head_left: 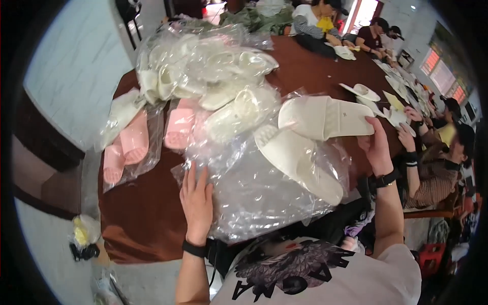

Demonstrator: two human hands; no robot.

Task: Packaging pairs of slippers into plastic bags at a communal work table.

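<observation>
My right hand (377, 145) grips the heel end of a white slipper (351, 119), thumb and fingers closed on its edge. The slipper lies sideways, its strap toward the left. Just below it, a second white slipper (300, 162) rests slantwise on a clear plastic bag (254, 190), apart from my hands. My left hand (197, 201) lies flat with fingers stretched out at the bag's left edge, holding nothing. Beyond that hand is a pink slipper (179, 127) in clear wrapping.
A heap of bagged white slippers (213, 66) covers the table's far left. Bagged pink slippers (134, 137) lie at the left edge of the brown-covered table (147, 218). Several people work along the far and right sides, near loose white slippers (363, 92). A red stool (432, 258) stands lower right.
</observation>
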